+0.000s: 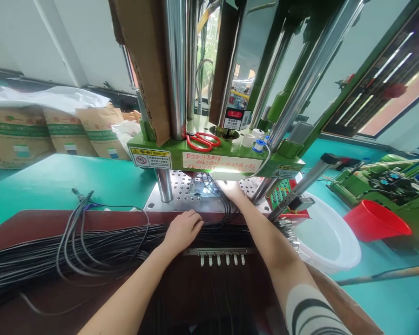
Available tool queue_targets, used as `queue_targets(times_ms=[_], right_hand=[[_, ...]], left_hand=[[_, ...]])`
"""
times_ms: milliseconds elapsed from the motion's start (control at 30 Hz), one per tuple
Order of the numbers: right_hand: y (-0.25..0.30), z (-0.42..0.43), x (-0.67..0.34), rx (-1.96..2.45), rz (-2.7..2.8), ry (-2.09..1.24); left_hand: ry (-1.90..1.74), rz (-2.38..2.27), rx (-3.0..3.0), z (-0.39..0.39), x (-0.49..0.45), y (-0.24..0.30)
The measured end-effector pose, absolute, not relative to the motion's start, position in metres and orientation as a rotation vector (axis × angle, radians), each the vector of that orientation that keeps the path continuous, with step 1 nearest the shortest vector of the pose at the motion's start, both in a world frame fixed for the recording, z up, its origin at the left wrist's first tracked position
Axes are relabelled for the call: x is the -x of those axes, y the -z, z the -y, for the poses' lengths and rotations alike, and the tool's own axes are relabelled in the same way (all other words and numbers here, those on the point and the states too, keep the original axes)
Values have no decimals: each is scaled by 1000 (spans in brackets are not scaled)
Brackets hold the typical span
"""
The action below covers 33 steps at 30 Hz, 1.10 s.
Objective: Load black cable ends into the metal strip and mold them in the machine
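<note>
My left hand (184, 229) rests palm down at the table's front edge, on or just above a thick bundle of black cables (108, 239). Its fingers are loosely bent with the thumb apart, and nothing shows in them. Reaching under the green press head (153, 146), my right hand (231, 190) is over the perforated metal plate (176, 188), beside several thin black cables (226, 204) that run out from the mold area. Glare and the lamp (228, 176) hide its fingertips. A metal strip with several pale connectors (219, 253) lies in front, between my forearms.
Red-handled scissors (204, 141) and small white spools (248, 139) lie on the press head. Coiled grey cables (75, 232) are at the left. A white tub (349, 242) and red bucket (377, 221) stand at the right; paper sacks (21, 135) line the left wall.
</note>
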State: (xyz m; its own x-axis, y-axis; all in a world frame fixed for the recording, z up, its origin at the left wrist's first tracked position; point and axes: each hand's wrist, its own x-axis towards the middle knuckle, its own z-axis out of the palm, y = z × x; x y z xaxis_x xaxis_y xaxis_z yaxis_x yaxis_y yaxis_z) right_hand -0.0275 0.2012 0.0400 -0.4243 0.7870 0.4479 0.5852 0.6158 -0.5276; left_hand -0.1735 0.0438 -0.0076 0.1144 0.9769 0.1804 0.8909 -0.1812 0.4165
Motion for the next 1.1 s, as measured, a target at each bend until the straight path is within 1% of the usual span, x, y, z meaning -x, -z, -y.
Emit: queue_targets(times_ms=[133,200,233,300,433,533,600,633,700,833,933,967,1033,1100], right_hand=[[-38,-144,-24,924,2204,-237],[-37,-110,-67,883,2089,-145],[-34,-94,-92,937,1998,-113],[-25,-64,-147,1166,1801,-63],[20,-17,-262,1702,1387,266],[56,6,-324,2025,1344,445],[67,12,-342,2117,1337,482],[66,12,-343,2112,1342,444],[53,2,-328,2016,1375,220],[5,-45,-242,1641,1505,-552],[-18,-100,-153,1323,1681,-899],[-22,-121,-125,1257,1753,-927],[-25,-165,-76,1245,1887,-757],[-27,-205,-42,1262,1874,-658]], left_hand=[[-653,-1842,-2165,-43,175,8],[-678,-1819,-2131,-44,177,11],[-700,-1805,-2092,-45,178,12],[-764,-1765,-1945,-49,180,14],[-1013,-1565,-1341,-66,177,6],[-1179,-1301,-735,-86,163,-9],[-1233,-1150,-398,-102,148,-17],[-1243,-1096,-286,-110,140,-20],[-1233,-1027,-172,-125,123,-22],[-1212,-911,-161,-141,101,-17],[-1204,-788,-190,-143,97,-9],[-1201,-746,-206,-143,98,-7],[-1194,-691,-241,-141,101,-5],[-1185,-671,-273,-140,104,-4]])
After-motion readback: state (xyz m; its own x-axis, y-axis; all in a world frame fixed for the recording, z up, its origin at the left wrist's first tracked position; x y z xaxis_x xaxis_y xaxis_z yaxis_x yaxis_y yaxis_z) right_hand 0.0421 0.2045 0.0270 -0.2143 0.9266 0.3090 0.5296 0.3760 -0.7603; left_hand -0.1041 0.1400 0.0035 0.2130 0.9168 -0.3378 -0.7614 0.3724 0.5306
